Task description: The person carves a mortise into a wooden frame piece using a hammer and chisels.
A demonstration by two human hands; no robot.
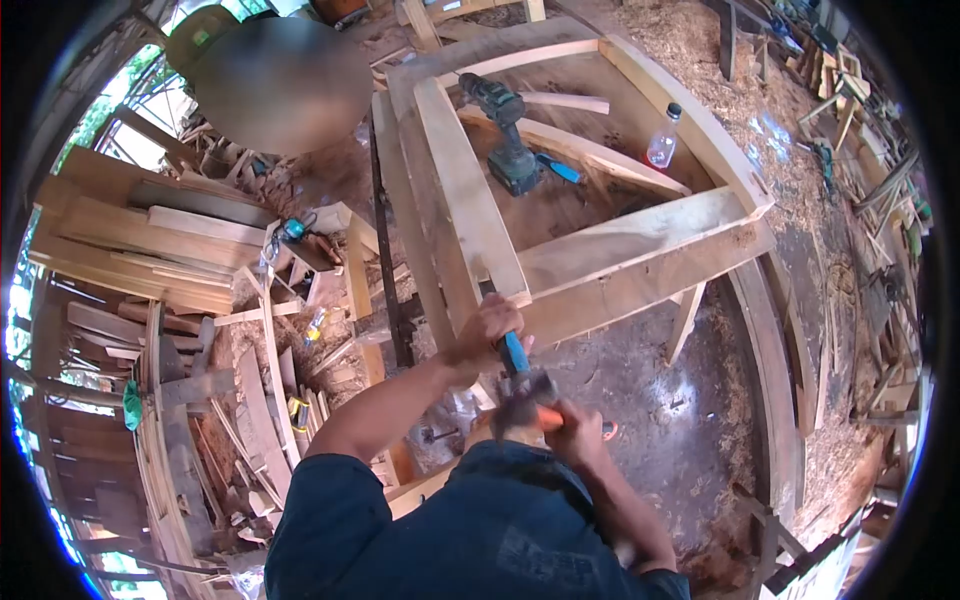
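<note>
My left hand [488, 330] is closed around a blue-handled chisel [515, 352], right at the near corner of a wooden frame [640, 265]. The chisel's blade is hidden from view. Below it, close to my body, my right hand [580, 432] grips the orange handle of a hammer [548, 418]. The hammer's dark head [525, 400] is smeared by motion and overlaps the end of the chisel handle in this view. The frame is made of pale boards, one side of it curved, and lies on a large work surface [650, 380].
Inside the frame stand a cordless drill [508, 135], a blue-handled tool [560, 169] and a clear bottle [663, 140]. Stacked planks [140, 240] fill the left side. Sawdust [790, 130] and scrap wood lie to the right. Another person [280, 85] is at the upper left.
</note>
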